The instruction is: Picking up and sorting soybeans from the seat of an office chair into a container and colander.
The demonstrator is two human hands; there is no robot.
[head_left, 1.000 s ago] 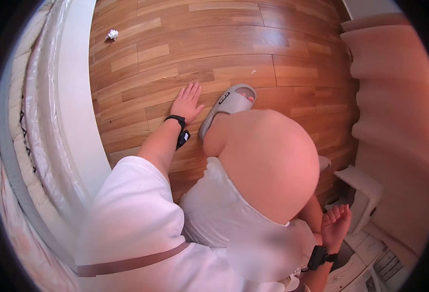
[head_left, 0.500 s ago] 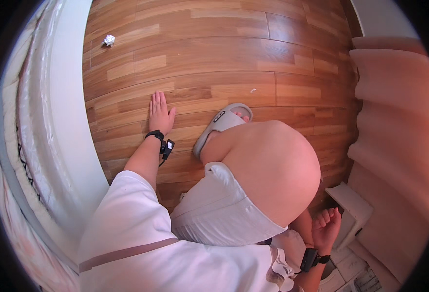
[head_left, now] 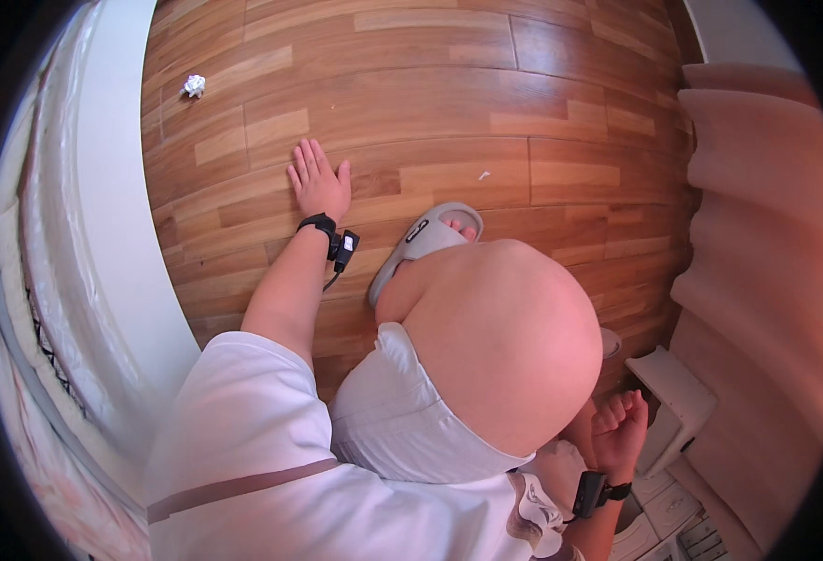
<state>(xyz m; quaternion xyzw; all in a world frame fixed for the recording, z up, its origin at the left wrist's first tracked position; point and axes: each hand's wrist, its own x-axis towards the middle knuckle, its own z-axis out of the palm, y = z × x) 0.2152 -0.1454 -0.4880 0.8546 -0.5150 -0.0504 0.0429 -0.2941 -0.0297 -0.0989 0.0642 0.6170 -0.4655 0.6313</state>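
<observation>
My left hand is stretched out over the wooden floor, palm down with its fingers apart, and holds nothing. A black wristband with a small black device and cable is on that wrist. Ahead and left of this hand lies a crumpled white piece of paper; a tiny white scrap lies to its right. At the lower right, beside my bent knee, my right hand has its fingers curled closed. What is inside them, if anything, is hidden. A pale, crinkled thing shows beside its wrist.
My foot in a grey slipper rests near the middle. Along the left runs a white board with a mattress and bedding beside it. A pinkish curtain hangs at the right, above a white stand-like object.
My left hand has moved forward and slightly right, its fingers spreading wider. The closed right hand has shifted a little up and left. The view has moved slightly.
</observation>
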